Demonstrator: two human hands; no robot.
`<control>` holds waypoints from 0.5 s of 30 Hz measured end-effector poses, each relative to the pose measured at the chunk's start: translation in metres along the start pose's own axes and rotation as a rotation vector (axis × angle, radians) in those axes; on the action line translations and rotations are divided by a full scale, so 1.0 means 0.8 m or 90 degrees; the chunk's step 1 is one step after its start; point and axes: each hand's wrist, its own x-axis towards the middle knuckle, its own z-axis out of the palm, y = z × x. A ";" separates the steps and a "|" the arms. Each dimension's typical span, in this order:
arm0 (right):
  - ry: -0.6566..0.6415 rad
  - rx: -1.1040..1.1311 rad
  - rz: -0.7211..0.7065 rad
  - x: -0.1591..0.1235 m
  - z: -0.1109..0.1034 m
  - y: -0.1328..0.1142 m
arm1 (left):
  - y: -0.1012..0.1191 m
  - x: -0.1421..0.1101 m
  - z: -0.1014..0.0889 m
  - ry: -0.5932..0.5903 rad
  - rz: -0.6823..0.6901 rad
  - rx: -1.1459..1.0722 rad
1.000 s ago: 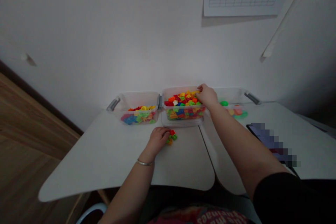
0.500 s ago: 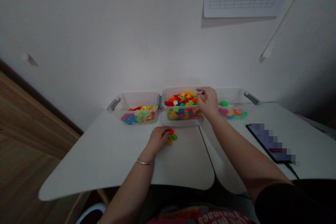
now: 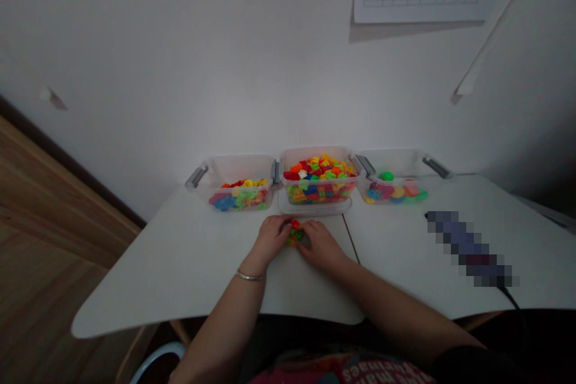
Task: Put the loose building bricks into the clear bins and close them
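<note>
A small cluster of red, green and yellow plastic building blocks (image 3: 295, 233) sits on the white table, low in front of the middle bin. My left hand (image 3: 271, 236) is closed on its left side, fingers curled around the blocks. From the right, my right hand (image 3: 320, 245) grips the same cluster with thumb and fingers. The fingers of both hands cover part of the blocks, so how they join is hard to see. Beyond my hands, the middle clear bin (image 3: 319, 181) holds a heap of mixed coloured blocks and stands on a clear lid (image 3: 310, 210).
A clear bin (image 3: 240, 192) with coloured pieces stands to the left, another bin (image 3: 396, 186) with round coloured pieces to the right. A blurred-out device (image 3: 468, 249) with a cable lies on the right tabletop. A seam (image 3: 351, 239) divides the tables; a wall rises behind.
My right hand has left the middle bin, moving down and toward me to the block cluster beside my left hand. My left hand has stayed on the cluster.
</note>
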 end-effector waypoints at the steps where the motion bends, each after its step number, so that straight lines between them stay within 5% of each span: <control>1: -0.003 -0.009 0.005 0.000 0.001 -0.002 | 0.001 0.000 0.000 -0.002 0.003 0.004; 15: 0.024 -0.096 0.067 0.000 -0.015 0.005 | 0.003 0.002 -0.001 -0.018 0.006 0.021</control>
